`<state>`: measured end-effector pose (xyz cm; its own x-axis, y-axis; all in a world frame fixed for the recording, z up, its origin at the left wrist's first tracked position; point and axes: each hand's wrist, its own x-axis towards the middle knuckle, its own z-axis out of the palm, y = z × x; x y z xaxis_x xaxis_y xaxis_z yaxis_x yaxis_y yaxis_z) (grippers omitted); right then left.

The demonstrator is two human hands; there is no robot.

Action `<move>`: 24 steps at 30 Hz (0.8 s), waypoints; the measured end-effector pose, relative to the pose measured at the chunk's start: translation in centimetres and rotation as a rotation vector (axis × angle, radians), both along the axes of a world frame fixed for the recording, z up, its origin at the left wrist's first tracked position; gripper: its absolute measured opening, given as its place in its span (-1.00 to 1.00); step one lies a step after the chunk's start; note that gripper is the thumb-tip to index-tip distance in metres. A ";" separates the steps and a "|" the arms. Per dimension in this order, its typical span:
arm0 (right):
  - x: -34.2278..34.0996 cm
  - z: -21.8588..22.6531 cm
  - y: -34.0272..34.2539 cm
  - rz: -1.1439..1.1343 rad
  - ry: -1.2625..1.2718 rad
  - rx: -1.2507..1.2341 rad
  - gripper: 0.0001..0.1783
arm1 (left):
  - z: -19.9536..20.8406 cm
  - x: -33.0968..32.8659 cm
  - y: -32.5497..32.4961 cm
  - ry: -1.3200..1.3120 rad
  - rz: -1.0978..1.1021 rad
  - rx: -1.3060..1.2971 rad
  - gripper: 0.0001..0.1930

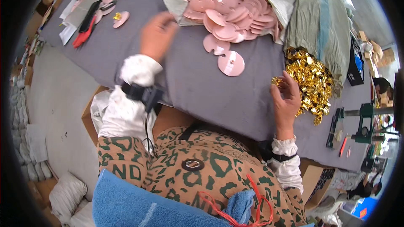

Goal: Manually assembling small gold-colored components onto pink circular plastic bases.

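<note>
My left hand point(158, 35) is over the grey-covered table, beside the mouth of a white woven sack point(172, 0). Slightly blurred, it shows thumb and fingers apart, and I see nothing in it. Pink round plastic discs point(231, 14) spill from the sack in a heap. Two lie in front, one a whole disc point(231, 63) with a small centre hole. My right hand point(287, 101) pinches a small shiny gold piece point(276, 81) between thumb and fingers. It is at the left edge of a pile of similar gold pieces point(310, 80).
A pink disc with a gold piece on it point(120, 19) lies at the left, near a red-and-black tool point(86, 28) and more discs. A grey-green sack point(317, 21) leans behind the gold pile. At the right stands a green metal press point(364, 124) beside a red stick-like tool point(343, 146).
</note>
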<state>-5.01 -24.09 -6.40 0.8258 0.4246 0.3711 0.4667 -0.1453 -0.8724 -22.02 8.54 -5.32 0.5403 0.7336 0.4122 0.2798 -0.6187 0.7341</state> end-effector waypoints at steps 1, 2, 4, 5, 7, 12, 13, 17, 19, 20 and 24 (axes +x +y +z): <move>-0.1 -0.2 0.1 0.042 -0.050 -0.011 -0.69 | -0.3 1.3 -3.3 0.033 -0.251 -0.194 -0.64; -0.1 -0.3 0.3 0.093 -0.099 -0.019 -0.66 | -1.1 2.6 -5.9 0.100 -0.355 -0.073 -0.61; -0.4 -0.5 0.0 0.128 -0.099 -0.066 -0.66 | -3.0 5.1 -8.8 0.159 -0.469 0.040 -0.58; -0.6 -0.6 -0.2 0.168 -0.096 -0.099 -0.65 | -3.6 6.1 -9.8 0.171 -0.429 0.208 -0.54; -1.2 -0.4 -0.7 0.164 -0.082 -0.129 -0.66 | -3.7 6.9 -10.8 0.181 -0.389 0.367 -0.50; -2.2 -0.7 -1.1 0.224 0.207 -0.026 -0.68 | -2.1 7.1 -9.5 0.394 -0.578 0.316 -0.42; -2.4 -0.8 -0.8 0.240 0.256 -0.008 -0.67 | -2.0 7.0 -9.4 0.435 -0.585 0.288 -0.40; -2.2 -1.2 -1.0 0.245 0.276 0.004 -0.67 | 0.7 7.4 -9.8 0.533 -0.470 0.102 -0.50; -2.9 -1.1 -0.6 0.268 0.305 0.017 -0.67 | -0.1 5.8 -10.5 0.467 -0.407 -0.016 -0.53; -3.3 -1.1 -0.4 0.282 0.330 0.032 -0.66 | -0.7 5.0 -11.1 0.398 -0.352 -0.128 -0.56; -4.3 -1.0 0.6 0.309 0.263 0.101 -0.65 | -2.8 3.4 -14.5 0.011 -0.535 -0.822 -0.75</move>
<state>-9.29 -23.48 -7.42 0.7374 0.6395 0.2172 0.2343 0.0593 -0.9703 -18.67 -6.00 -8.11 0.8858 0.4470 -0.1250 0.1213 0.0370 0.9919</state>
